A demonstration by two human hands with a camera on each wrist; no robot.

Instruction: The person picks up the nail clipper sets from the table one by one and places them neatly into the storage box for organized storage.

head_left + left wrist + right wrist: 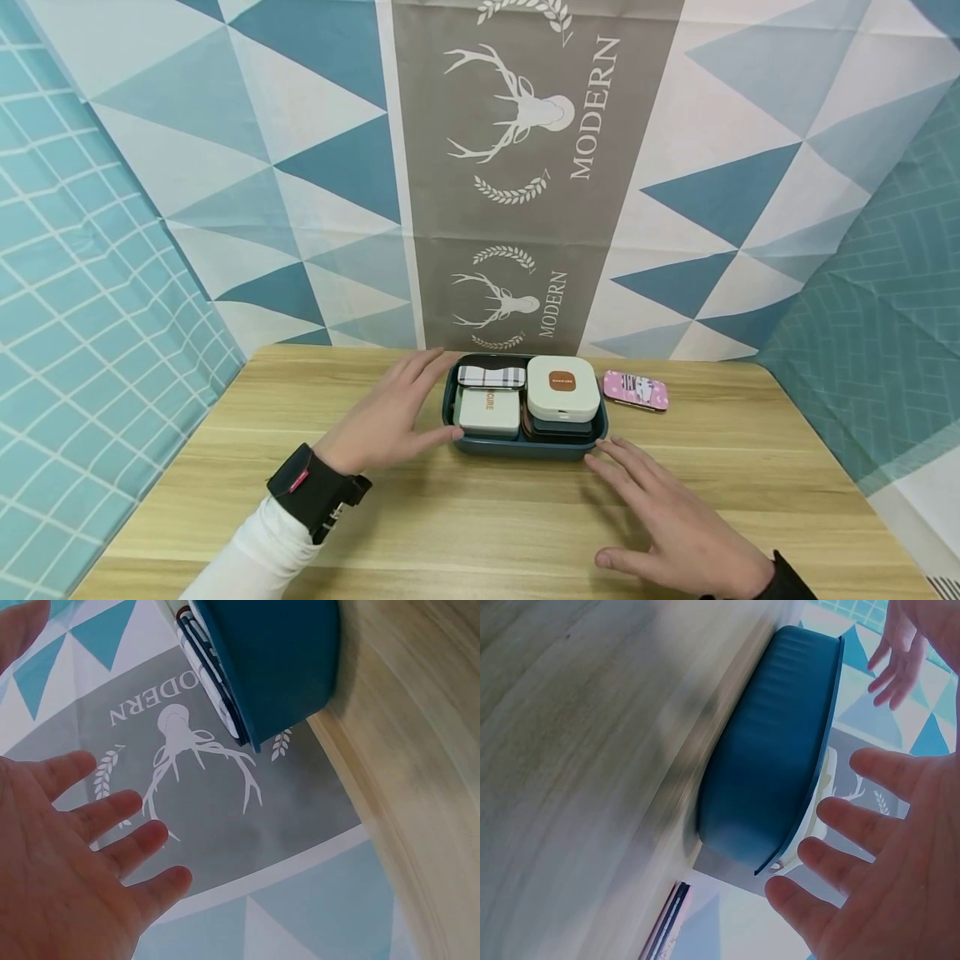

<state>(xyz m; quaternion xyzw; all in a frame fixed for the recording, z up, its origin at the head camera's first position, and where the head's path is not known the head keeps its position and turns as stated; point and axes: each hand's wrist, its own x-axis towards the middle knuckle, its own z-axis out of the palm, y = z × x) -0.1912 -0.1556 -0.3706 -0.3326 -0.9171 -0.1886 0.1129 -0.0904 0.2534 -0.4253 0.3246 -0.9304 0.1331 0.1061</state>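
A dark blue tray [525,451] stands on the table, packed with small cases. On its right side a cream square case [564,392] with a brown label lies over darker flat items. Inside on the left are a plaid case [491,377] and a pale box [489,414] with partly covered lettering. My left hand [386,417] is beside the tray's left end with fingers extended and thumb near the front corner. Close to the front right corner is my right hand [667,525], its fingers spread. Neither palm holds anything; whether fingertips touch the tray, I cannot tell.
A pink patterned tin [636,391] lies on the wooden table [465,533] just right of the tray. Behind the table's far edge hangs a patterned cloth [337,208] with deer heads and triangles. Blue tiled-pattern cloth [75,292] covers the left side.
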